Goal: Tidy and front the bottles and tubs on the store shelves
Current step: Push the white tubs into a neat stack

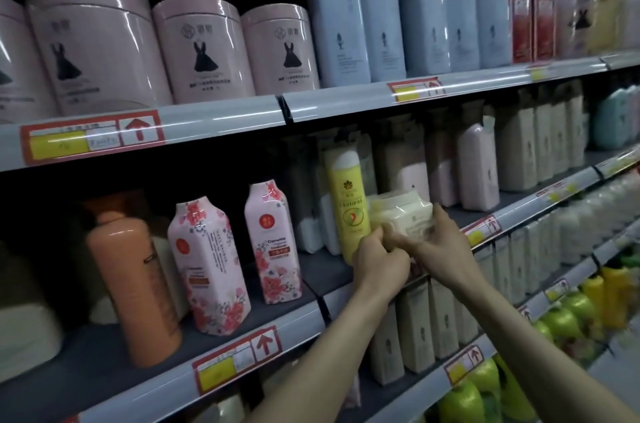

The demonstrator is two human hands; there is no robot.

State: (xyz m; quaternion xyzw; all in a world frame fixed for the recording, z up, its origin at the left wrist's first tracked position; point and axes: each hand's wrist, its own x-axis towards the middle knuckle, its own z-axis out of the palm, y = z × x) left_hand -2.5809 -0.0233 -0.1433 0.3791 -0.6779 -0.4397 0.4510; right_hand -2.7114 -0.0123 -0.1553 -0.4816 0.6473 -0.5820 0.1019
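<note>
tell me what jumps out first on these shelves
The left hand and right hand grip a cream tub at the middle shelf front, beside a yellow bottle. Big pink tubs with black dress logos line the top shelf at left; two floral pink bottles stand below them.

The grey shelf board (311, 270) (price tags (235, 363) on its front rail) carries a tall yellow plastic bottle (346, 200) just beside the fingers (375, 238) of the left hand (379, 259); farther left of them, two pink flowered bottles (207, 266) and an orange plastic bottle (131, 284).

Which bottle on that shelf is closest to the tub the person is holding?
The yellow bottle with the white cap, directly left of the cream tub. The floral pink bottles and the orange bottle stand farther left along the shelf.
</note>
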